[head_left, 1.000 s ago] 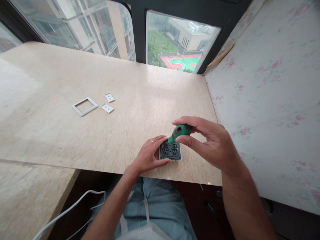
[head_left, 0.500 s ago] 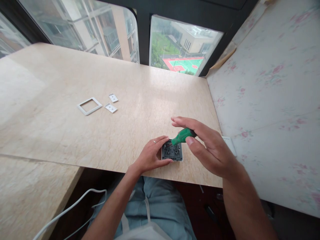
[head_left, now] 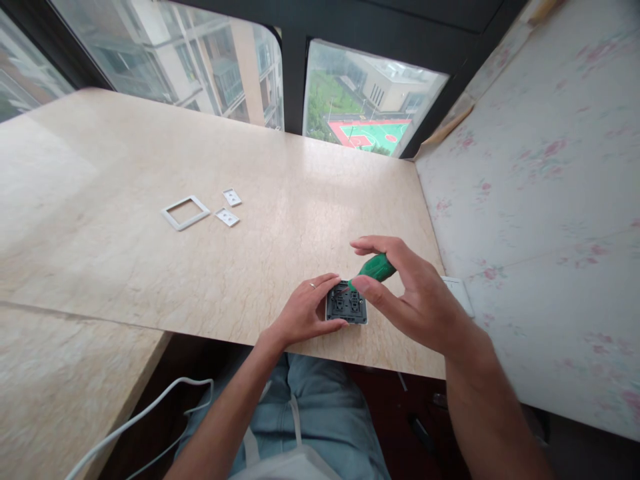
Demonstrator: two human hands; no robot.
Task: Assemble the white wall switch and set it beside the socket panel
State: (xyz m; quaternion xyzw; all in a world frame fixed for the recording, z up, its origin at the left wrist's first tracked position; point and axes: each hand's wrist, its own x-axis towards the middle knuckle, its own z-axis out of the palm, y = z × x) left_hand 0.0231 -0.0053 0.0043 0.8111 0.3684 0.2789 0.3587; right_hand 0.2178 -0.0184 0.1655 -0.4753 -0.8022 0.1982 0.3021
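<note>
Dark-grey square plastic module (head_left: 346, 312) | left hand (head_left: 306, 310): clasping its left side | right hand (head_left: 417, 293): loosely holding green screwdriver (head_left: 379, 268) over it; thumb shifted, likely regrip

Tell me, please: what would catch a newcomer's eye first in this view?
Probably the green screwdriver in the right hand, slanting down to the dark square unit, which the left hand holds near the counter's front edge. Next, perhaps, the white frame and two small plates, farther back on the left. Behind, through the window, the red-and-green court stands out.
</note>
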